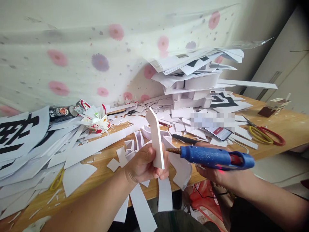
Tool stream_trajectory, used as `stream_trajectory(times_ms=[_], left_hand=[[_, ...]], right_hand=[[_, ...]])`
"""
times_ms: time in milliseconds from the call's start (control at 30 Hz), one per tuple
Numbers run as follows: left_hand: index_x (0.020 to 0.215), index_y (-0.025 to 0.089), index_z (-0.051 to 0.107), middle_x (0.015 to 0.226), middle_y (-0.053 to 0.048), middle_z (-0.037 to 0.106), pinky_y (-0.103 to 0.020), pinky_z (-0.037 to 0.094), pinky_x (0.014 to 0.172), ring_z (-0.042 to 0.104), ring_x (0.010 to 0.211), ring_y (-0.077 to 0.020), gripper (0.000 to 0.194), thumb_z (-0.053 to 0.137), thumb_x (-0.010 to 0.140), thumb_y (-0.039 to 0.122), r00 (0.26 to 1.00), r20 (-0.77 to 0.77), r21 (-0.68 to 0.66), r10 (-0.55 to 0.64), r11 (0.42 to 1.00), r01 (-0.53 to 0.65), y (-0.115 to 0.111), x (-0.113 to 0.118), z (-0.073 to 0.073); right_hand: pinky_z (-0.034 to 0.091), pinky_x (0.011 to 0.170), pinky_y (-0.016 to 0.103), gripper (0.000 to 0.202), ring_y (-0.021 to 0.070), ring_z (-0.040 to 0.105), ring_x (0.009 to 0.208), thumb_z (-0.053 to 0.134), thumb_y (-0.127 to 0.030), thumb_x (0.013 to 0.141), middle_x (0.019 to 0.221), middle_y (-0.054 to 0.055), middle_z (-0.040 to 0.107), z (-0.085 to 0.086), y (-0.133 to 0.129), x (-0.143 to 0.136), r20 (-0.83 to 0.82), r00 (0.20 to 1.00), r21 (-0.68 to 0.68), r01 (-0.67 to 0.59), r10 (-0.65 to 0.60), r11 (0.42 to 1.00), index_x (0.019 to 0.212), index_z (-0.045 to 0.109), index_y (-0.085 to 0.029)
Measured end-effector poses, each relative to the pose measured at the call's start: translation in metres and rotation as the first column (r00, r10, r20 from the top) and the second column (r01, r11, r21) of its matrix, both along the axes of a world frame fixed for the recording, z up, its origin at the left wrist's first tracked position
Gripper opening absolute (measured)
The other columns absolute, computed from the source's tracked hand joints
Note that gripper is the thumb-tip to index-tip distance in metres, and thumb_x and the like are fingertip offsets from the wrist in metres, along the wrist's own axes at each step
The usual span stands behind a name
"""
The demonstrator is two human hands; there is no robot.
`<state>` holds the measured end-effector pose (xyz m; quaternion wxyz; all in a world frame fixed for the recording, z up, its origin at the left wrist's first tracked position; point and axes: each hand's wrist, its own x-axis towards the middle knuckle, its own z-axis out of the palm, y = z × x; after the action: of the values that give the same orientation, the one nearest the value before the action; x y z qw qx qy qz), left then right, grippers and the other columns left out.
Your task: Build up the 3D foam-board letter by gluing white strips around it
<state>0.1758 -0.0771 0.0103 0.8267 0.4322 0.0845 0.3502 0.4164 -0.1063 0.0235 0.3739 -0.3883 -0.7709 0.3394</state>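
My left hand point(142, 164) grips a white foam-board piece point(155, 138) and holds it upright over the table's front edge. My right hand point(212, 172) holds a blue hot glue gun point(214, 157), lying level with its metal nozzle pointing left, close to the right edge of the white piece. Whether the nozzle touches the piece I cannot tell. More white cut-outs lie on the wooden table point(277, 129) just behind both hands.
White offcuts litter the table. A tall heap of foam-board and printed sheets point(198, 80) stands at the back right. Yellow and red-handled scissors point(263, 133), a phone point(220, 132), a paper cup point(98, 124), a black pen point(184, 139) and sheets with black characters point(16, 132) lie around.
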Motion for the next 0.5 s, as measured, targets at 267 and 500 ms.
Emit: stream_trajectory(times_ms=[267, 500], left_hand=[[0.065, 0.016, 0.059, 0.044, 0.002, 0.052, -0.023, 0.04, 0.047, 0.042, 0.038, -0.0084, 0.042, 0.067, 0.082, 0.054, 0.998, 0.037, -0.05, -0.054, 0.997, 0.056, -0.004, 0.003, -0.002], [0.06, 0.016, 0.054, 0.043, 0.002, 0.048, -0.022, 0.04, 0.046, 0.043, 0.038, -0.0085, 0.045, 0.067, 0.083, 0.052, 0.994, 0.069, -0.079, -0.08, 0.993, 0.086, -0.008, 0.007, 0.001]], right_hand=[[0.042, 0.053, 0.028, 0.025, 0.0144, 0.048, 0.058, 0.059, -0.022, 0.077, 0.066, 0.0, 0.046, 0.015, -0.004, -0.019, -0.046, 0.99, -0.008, -0.131, 0.13, 0.991, 0.062, 0.039, -0.022], [0.038, 0.051, 0.024, 0.022, 0.0114, 0.046, 0.056, 0.057, -0.016, 0.077, 0.065, -0.002, 0.047, 0.013, -0.003, -0.021, -0.029, 0.982, 0.04, -0.187, 0.189, 0.981, 0.063, 0.04, -0.021]])
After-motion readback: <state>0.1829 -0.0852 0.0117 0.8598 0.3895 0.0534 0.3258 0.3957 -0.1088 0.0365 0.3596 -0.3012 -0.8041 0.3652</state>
